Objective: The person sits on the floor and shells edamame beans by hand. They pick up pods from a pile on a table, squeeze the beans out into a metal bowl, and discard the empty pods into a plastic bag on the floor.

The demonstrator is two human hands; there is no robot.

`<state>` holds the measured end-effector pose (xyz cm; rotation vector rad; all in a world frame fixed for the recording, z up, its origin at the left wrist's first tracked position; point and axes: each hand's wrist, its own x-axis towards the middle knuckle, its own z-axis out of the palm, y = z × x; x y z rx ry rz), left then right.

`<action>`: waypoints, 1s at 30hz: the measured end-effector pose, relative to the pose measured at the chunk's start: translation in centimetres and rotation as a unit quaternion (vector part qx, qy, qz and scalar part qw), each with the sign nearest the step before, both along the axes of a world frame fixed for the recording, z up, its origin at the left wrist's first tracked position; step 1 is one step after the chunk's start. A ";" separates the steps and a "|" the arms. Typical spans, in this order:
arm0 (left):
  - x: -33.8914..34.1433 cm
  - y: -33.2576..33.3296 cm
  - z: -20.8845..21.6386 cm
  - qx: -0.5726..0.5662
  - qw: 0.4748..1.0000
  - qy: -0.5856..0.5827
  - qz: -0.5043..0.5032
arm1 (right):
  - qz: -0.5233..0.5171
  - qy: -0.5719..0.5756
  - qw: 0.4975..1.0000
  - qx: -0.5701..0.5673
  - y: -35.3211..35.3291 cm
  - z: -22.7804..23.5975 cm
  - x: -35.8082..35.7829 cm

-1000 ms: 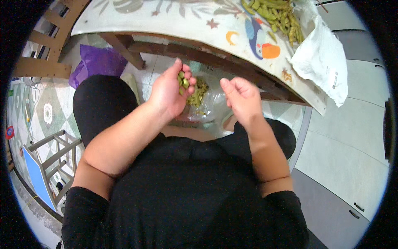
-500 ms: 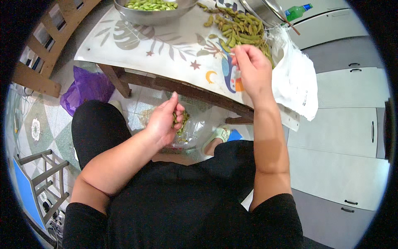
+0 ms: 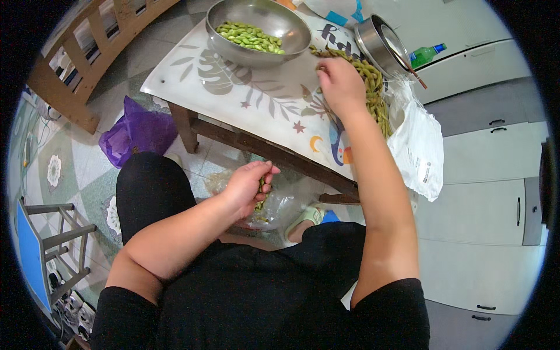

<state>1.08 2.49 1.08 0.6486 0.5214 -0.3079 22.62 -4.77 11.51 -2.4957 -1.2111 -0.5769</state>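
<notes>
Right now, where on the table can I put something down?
There's bare room on the table between the metal bowl and the near edge, over the printed leaves. It's crowded on the right: the pods, pot, white bag and right hand are there.

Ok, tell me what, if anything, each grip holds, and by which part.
Left grip: green beans, cupped in the palm, exact contact hidden. Right grip, by the bean pods: whether it holds anything can't be told.

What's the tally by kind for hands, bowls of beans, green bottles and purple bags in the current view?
Left hand and right hand: 2
Bowl of beans: 1
Green bottle: 1
Purple bag: 1
Total: 5
</notes>
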 end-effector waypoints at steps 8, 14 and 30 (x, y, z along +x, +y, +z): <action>-0.1 -1.0 -0.7 0.031 0.999 -0.023 -0.010 | 0.122 0.613 0.573 0.530 -7.2 0.6 -7.5; -0.4 -2.7 -0.2 0.065 0.995 -0.080 0.015 | 0.174 0.637 0.485 0.574 -10.6 -0.1 -13.1; 12.0 8.6 16.4 0.498 0.750 -0.331 0.283 | 0.139 0.654 0.479 0.569 -13.5 -0.9 -14.8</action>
